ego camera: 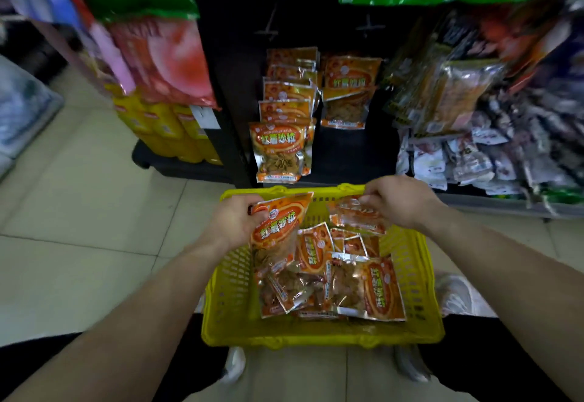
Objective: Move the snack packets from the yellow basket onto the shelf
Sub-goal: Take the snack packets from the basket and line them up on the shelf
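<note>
A yellow basket [420, 278] stands on the floor in front of me, holding several orange snack packets [369, 288]. My left hand [232, 223] grips one orange packet [279, 224] by its top left corner, lifted above the basket's left side. My right hand [399, 201] pinches the top of another orange packet [355, 213] at the basket's far right corner. On the black shelf [347, 155] beyond the basket, a row of the same packets [281, 145] stands on the left and a shorter row [349, 92] on the right.
Grey and white packets [474, 161] fill the shelf to the right. Yellow packs [170, 130] stand on a low black base at the left, with hanging bags [164, 57] above them. Beige floor tiles [79, 212] spread to the left. My shoes flank the basket.
</note>
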Demonstrator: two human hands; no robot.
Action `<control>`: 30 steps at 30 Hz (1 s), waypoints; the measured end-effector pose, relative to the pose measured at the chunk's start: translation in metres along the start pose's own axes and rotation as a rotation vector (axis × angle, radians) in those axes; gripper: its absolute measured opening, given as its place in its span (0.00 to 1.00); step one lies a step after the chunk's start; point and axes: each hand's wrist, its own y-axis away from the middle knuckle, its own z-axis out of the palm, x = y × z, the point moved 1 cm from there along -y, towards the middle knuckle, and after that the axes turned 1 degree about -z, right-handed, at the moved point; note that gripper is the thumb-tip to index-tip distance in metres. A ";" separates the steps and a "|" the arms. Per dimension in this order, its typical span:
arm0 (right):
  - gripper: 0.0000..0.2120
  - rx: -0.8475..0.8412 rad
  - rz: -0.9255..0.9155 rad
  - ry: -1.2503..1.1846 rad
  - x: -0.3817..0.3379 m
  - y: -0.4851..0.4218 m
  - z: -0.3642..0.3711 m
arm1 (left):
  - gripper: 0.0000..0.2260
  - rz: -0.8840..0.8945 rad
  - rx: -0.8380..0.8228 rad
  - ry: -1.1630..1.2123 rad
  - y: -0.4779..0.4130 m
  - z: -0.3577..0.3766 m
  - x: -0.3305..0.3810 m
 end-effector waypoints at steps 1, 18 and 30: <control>0.13 -0.007 -0.032 0.006 -0.008 0.009 -0.020 | 0.07 0.032 0.015 0.010 0.007 -0.014 0.011; 0.07 0.589 -0.394 -0.250 -0.097 0.082 -0.127 | 0.13 0.344 0.027 0.454 0.064 -0.076 0.136; 0.08 0.588 -0.164 -0.401 -0.072 0.037 -0.130 | 0.19 0.274 -0.001 0.753 0.039 -0.062 0.166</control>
